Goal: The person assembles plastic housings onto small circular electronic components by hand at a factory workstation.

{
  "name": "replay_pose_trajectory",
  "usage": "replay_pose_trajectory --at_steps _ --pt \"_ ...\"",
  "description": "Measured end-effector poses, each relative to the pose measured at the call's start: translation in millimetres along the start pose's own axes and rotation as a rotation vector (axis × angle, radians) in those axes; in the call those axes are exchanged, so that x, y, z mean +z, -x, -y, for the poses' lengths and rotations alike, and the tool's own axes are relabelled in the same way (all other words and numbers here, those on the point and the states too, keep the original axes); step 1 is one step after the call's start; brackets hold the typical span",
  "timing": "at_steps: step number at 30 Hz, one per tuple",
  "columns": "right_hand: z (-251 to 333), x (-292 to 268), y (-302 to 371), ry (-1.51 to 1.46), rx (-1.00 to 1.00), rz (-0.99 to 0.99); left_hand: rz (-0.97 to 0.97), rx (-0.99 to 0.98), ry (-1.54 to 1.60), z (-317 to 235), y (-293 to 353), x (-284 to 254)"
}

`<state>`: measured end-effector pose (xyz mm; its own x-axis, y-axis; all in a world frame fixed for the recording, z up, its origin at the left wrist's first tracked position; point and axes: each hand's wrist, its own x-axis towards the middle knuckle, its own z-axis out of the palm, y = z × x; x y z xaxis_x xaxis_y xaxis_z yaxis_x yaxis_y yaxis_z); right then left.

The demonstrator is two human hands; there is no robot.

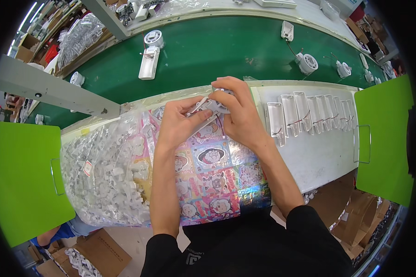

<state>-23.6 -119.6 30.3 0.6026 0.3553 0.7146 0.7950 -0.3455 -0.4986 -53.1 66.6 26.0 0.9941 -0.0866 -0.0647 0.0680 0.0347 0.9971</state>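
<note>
Over a colourful cartoon-printed sheet (211, 157), both hands work together on one white plastic assembly. My left hand (176, 122) pinches its narrow, elongated housing (198, 106), with the thumb pressed on top. Fingers of my right hand (243, 118) curl over a white rounded part (221, 109) at the other end and hide much of it. A thin dark wire hangs below that part. Right of my right hand, several white rectangular housings (302, 112) with thin wires stand in a slanted row on the white tabletop (315, 159).
A clear bag (104, 173) of small white parts lies on the left. Beyond the table, a green belt (222, 48) carries white assemblies, including one with a round base (153, 39). Green panels (23, 177) flank the table; cardboard boxes (104, 251) stand below.
</note>
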Motion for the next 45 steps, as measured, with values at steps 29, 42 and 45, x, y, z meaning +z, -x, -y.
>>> replay_pose_trajectory --at_steps 29,42,45 --pt "-9.9 26.0 17.0 -0.009 0.28 -0.297 -0.511 0.054 0.019 18.9 -15.5 0.9" --pt "-29.6 32.8 15.8 -0.19 0.642 -0.217 -0.513 0.23 -0.272 32.4 -153.2 14.4" --pt "-21.4 28.8 12.6 -0.189 0.594 -0.132 -0.372 0.131 -0.188 24.8 -181.1 20.8"
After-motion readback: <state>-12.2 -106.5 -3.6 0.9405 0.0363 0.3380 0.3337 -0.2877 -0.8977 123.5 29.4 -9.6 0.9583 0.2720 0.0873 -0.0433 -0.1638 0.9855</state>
